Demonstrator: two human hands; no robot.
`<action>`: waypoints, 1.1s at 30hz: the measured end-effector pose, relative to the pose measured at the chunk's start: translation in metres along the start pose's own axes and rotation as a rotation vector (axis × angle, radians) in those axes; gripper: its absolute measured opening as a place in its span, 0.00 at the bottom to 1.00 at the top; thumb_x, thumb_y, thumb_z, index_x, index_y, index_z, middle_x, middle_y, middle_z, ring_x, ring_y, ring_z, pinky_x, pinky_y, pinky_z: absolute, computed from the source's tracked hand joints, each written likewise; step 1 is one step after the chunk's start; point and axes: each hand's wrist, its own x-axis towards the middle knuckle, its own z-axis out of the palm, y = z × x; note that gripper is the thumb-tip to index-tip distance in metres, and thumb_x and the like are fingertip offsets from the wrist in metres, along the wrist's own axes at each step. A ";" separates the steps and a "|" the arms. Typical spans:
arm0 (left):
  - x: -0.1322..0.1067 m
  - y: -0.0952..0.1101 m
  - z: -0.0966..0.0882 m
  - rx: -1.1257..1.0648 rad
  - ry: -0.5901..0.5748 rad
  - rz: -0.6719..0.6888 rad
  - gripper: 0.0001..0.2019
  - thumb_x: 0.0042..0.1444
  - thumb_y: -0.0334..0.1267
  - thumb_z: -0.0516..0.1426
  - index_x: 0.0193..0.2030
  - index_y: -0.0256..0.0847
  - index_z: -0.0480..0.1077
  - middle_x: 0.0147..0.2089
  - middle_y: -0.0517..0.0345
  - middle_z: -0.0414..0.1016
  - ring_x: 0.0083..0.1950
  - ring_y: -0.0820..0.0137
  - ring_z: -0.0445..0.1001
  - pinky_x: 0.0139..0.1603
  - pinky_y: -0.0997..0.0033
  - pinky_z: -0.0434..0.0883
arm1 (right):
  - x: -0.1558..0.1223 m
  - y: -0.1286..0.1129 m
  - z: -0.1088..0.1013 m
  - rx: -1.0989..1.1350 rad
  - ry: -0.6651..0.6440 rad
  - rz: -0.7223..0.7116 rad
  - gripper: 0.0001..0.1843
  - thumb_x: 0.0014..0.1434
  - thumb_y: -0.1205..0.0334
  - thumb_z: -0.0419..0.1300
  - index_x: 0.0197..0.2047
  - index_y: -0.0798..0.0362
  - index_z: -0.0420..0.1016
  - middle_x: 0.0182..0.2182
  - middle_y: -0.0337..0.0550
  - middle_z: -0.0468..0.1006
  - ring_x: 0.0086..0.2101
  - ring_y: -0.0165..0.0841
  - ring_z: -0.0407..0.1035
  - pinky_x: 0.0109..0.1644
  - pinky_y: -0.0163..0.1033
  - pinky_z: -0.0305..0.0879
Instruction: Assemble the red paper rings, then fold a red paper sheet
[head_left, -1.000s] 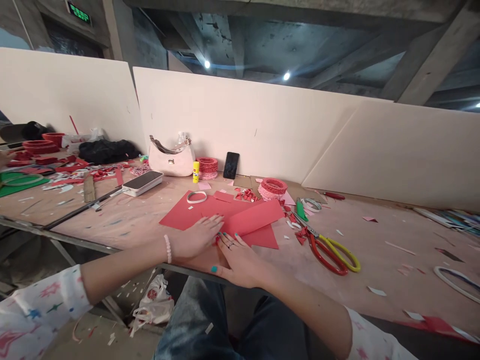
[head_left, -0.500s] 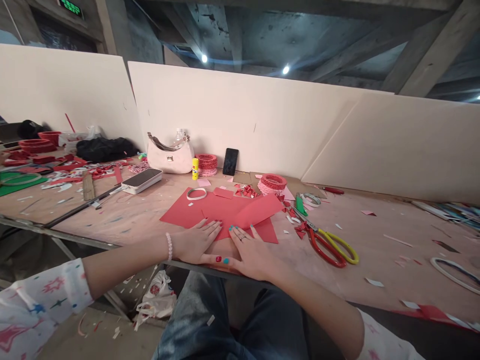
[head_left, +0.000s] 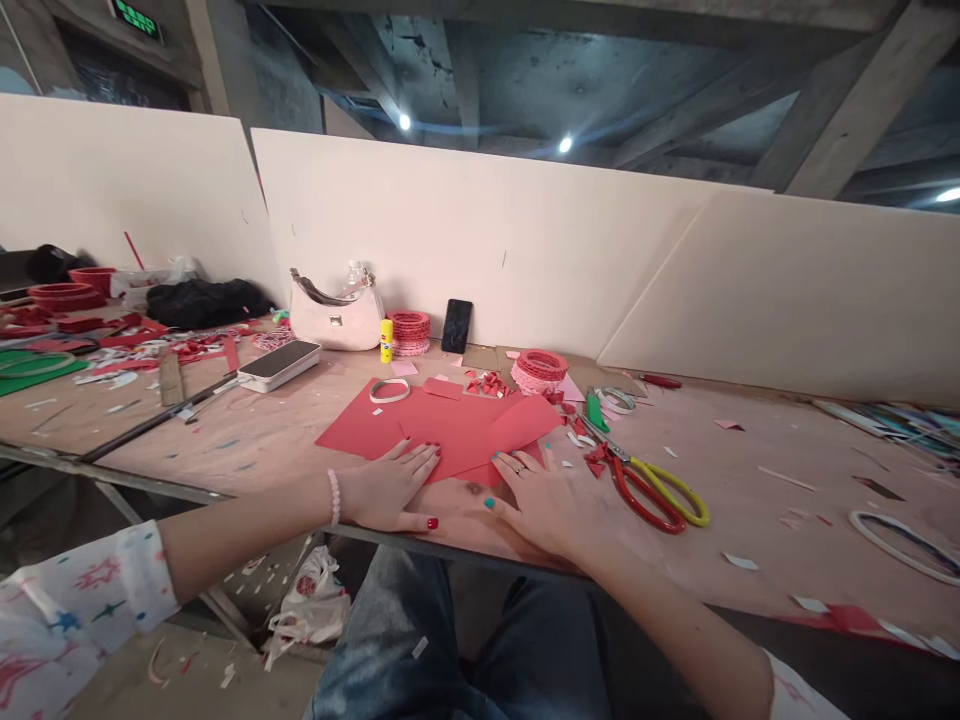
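A large sheet of red paper (head_left: pixel 352 428) lies on the table before me. My left hand (head_left: pixel 384 488) rests flat on its near edge, fingers extended and thumb apart. On the right part of the sheet, my right hand (head_left: pixel 541 500) is spread with its fingertips at a raised, curved red flap (head_left: pixel 521 425). Part of the paper under both hands is hidden. A white ring (head_left: pixel 390 390) and a small red paper strip (head_left: pixel 442 388) sit on the sheet. Right of my right hand lie scissors (head_left: pixel 651 492) with one red and one yellow handle.
Behind the paper stand a stack of red and pink rings (head_left: pixel 540 370), a yellow glue stick (head_left: pixel 386 341), a phone (head_left: pixel 457 326) and a pale handbag (head_left: pixel 337 315). A green-handled tool (head_left: pixel 596 410) lies near the scissor blades. Paper scraps litter the left table. A white panel (head_left: pixel 450 230) closes the back.
My right hand has slid to the right across the paper, away from my left hand, and the flap beside it now looks more curved. My left hand has stayed in place.
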 end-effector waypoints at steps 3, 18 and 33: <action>0.000 0.000 0.000 -0.007 0.001 -0.010 0.45 0.55 0.65 0.36 0.67 0.26 0.39 0.68 0.37 0.37 0.68 0.55 0.38 0.64 0.52 0.38 | 0.007 0.002 0.008 -0.014 0.040 -0.041 0.29 0.61 0.46 0.43 0.57 0.54 0.64 0.56 0.51 0.66 0.56 0.47 0.56 0.60 0.56 0.43; 0.001 0.001 -0.002 0.014 -0.029 -0.013 0.45 0.55 0.64 0.37 0.67 0.25 0.38 0.68 0.38 0.36 0.68 0.56 0.37 0.65 0.53 0.35 | 0.011 0.010 0.005 0.078 -0.096 -0.015 0.35 0.60 0.45 0.40 0.63 0.60 0.55 0.61 0.50 0.56 0.59 0.45 0.51 0.62 0.50 0.41; 0.001 0.000 -0.004 -0.028 -0.030 0.002 0.40 0.55 0.65 0.38 0.68 0.42 0.37 0.68 0.40 0.33 0.68 0.51 0.36 0.63 0.48 0.38 | 0.031 0.074 0.069 -0.097 0.100 0.133 0.36 0.59 0.41 0.39 0.58 0.61 0.62 0.55 0.57 0.65 0.56 0.48 0.54 0.59 0.55 0.40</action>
